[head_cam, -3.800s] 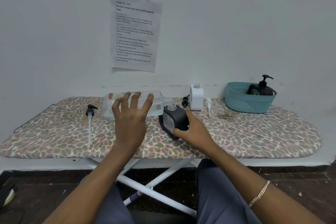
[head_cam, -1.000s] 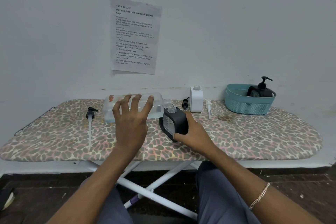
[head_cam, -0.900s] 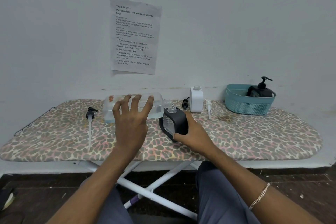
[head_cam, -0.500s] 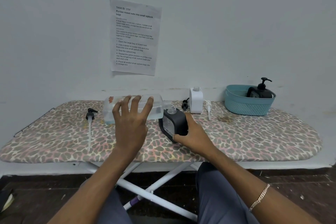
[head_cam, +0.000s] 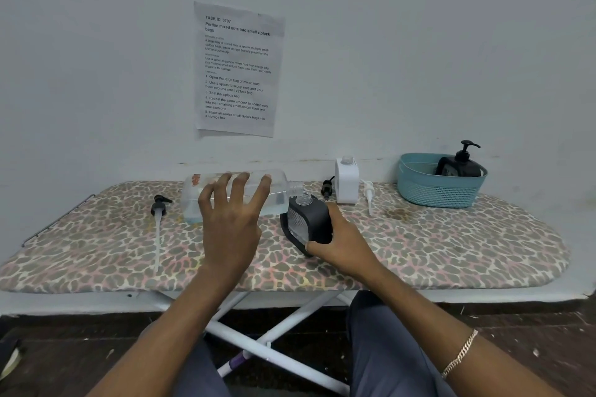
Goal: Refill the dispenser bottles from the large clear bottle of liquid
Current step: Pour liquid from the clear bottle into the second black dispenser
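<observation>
Head view: left hand still gripping tipped large clear bottle, right hand clasping black dispenser; nothing shifting, pour likely continuing.

Printed sheet on far wall. Heading: "TASK ID 3797". Bold title: "Portion mixed nuts into small ziplock bags". Numbered steps: "1. Open the large bag of mixed nuts"; "2. Use a spoon to scoop nuts and pour them into one small ziplock bag"; "3. Seal the ziplock bag"; "4. Repeat the same process to portion nuts into the remaining small ziplock bags and seal each one"; "5. Place all sealed small ziplock bags into a storage box". Finer print above steps unreadable. Orange-red label at left end of large clear bottle, illegible.
</observation>
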### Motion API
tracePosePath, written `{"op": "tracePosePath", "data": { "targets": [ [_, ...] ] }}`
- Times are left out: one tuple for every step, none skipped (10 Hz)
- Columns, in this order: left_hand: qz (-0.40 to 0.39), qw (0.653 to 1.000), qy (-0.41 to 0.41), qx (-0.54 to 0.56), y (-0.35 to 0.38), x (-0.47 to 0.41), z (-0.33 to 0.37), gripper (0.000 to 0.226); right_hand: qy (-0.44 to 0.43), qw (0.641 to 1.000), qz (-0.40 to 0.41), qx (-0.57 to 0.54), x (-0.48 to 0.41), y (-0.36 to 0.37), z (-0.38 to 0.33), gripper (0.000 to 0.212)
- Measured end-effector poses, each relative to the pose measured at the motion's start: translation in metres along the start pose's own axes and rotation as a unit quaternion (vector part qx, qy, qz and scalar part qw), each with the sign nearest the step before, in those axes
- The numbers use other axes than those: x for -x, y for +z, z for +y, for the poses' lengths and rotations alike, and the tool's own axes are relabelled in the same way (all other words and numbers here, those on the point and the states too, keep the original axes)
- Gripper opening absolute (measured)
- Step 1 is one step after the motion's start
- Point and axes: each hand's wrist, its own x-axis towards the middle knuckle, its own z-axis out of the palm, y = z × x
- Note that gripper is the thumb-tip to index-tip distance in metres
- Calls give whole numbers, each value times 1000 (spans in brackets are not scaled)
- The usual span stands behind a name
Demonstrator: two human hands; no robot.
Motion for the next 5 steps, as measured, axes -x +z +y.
{"op": "tracePosePath", "data": {
  "targets": [
    [5,1000,2,0,0,0,0,85,1,1000,0,0,1,-1,-1,68],
    [8,1000,3,1,0,0,0,84,1,1000,2,3,1,-1,-1,65],
    [6,1000,4,0,0,0,0,84,0,1000,3,4,1,-1,-1,65],
    [5,1000,4,-1,0,0,0,84,0,1000,2,4,1,0,-1,66],
    [5,1000,4,-2,0,0,0,84,1,1000,2,6,1,0,-1,63]
  ]
}}
